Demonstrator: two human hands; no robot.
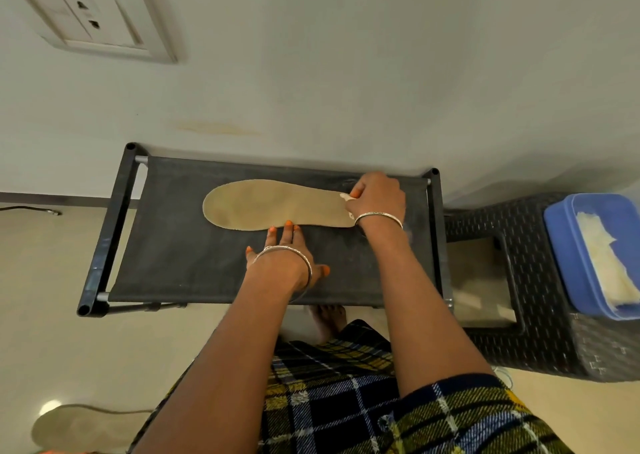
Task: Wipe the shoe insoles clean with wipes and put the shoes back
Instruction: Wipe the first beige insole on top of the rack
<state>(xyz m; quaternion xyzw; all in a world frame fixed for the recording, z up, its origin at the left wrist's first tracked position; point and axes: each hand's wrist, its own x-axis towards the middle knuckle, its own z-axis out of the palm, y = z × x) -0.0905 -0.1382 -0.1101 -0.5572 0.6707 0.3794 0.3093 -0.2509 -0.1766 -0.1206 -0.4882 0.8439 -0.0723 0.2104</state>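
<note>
A tan insole (270,206) lies flat on the dark fabric top of a black shoe rack (180,256), toe end to the left. My left hand (289,256) rests on the fabric with straight fingers, fingertips touching the insole's near edge. My right hand (375,195) sits over the heel end and grips a small white wipe (346,197), pressed onto the insole. A second insole (65,426) lies on the floor at the lower left.
A blue tub (561,232) holding white wipes stands on a dark wicker stool (540,322) to the right of the rack. The rack stands against a pale wall with a socket plate (93,17). A cable (31,209) lies on the floor at left.
</note>
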